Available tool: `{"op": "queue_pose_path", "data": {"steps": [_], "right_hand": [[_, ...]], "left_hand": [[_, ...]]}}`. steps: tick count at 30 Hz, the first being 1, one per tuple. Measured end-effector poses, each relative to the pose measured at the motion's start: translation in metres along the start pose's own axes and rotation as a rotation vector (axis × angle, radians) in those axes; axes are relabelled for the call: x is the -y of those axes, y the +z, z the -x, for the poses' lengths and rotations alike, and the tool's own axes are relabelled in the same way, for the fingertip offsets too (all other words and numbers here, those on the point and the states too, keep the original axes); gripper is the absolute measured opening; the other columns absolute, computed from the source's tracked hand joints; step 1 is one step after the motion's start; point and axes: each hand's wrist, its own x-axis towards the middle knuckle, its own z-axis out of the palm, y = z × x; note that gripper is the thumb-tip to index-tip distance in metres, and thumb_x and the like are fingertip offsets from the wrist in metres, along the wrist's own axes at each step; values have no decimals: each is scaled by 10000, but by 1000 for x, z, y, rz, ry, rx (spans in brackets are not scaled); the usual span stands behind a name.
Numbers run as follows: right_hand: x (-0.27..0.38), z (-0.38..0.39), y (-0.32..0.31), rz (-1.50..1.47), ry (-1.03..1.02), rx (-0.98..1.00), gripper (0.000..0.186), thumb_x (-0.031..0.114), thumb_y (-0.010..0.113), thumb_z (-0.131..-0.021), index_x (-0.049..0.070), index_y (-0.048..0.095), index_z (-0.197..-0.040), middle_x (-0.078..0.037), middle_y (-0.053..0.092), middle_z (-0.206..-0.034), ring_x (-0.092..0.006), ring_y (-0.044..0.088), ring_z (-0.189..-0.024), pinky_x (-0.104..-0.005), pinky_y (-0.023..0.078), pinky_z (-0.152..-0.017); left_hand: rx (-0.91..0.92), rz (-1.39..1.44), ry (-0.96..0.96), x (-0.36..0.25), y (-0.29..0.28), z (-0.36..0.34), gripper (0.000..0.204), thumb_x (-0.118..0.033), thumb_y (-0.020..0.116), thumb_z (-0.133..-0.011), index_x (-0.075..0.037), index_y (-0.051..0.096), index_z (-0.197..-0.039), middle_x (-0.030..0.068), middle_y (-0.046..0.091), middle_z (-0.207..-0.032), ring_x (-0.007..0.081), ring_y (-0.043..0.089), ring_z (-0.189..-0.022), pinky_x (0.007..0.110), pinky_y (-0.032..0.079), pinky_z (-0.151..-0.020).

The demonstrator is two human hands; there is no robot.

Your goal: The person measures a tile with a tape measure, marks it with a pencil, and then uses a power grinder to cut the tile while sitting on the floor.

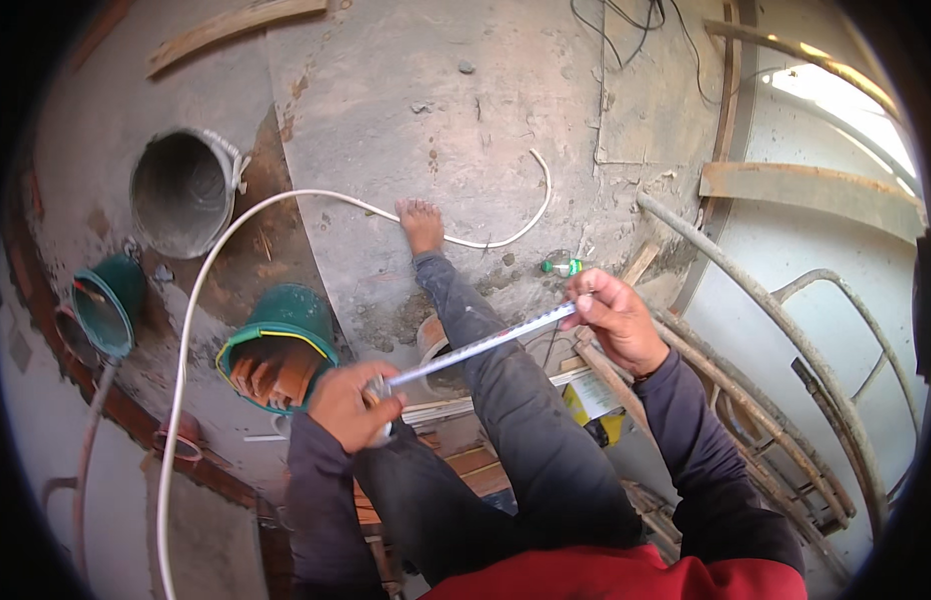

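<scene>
A tape measure (483, 345) is stretched between my two hands, its white blade slanting up to the right above my legs. My left hand (353, 405) is wrapped round its case, which is mostly hidden by the fingers. With thumb and fingers my right hand (618, 318) pinches the far end of the blade. Just left of my left hand stands a green bucket (296, 310) with a yellow rim, holding several reddish-brown blocks (278, 372). Beyond my right hand a clear bottle with a green cap (562, 265) lies on the floor.
A white hose (201, 285) curves across the floor past my bare foot (422, 226). A large grey bucket (183, 192) and another green bucket (112, 303) are at the left. Metal poles and frames (756, 290) crowd the right side. Planks (236, 32) and cables (641, 35) lie far off.
</scene>
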Motion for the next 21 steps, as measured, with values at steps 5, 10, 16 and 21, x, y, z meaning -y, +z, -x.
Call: {"op": "queue_pose_path", "data": {"steps": [5, 10, 16, 21], "right_hand": [[28, -49, -87, -267, -197, -241, 180, 204, 616, -961, 68, 536, -1048, -37, 581, -1013, -168, 626, -865, -321, 537, -761], [48, -71, -85, -412, -227, -339, 143, 220, 580, -983, 95, 537, -1036, -36, 616, -973, -151, 623, -845, -305, 533, -733], [85, -134, -67, -479, -193, -465, 186, 265, 569, -993, 102, 522, -1069, -31, 608, -966, -140, 617, -826, -292, 529, -712], [110, -163, -52, -386, -130, -451, 342, 248, 578, -989, 64, 473, -1257, -51, 596, -998, -132, 609, -838, -283, 526, -714]], "left_hand": [[44, -518, 224, -138, -94, -155, 255, -287, 724, -809, -75, 698, -950, 112, 658, -671, 245, 659, -630, 343, 490, -637], [236, -644, 5, -210, -133, -225, 462, -577, 680, -817, -127, 757, -895, 144, 693, -767, 310, 675, -765, 399, 507, -730], [349, -688, -108, -223, -173, -298, 469, -524, 633, -898, -81, 744, -791, 78, 675, -698, 192, 629, -690, 334, 486, -702], [329, -611, -137, -230, -210, -316, 445, -444, 589, -955, -50, 731, -801, 74, 652, -692, 139, 564, -649, 323, 455, -655]]}}
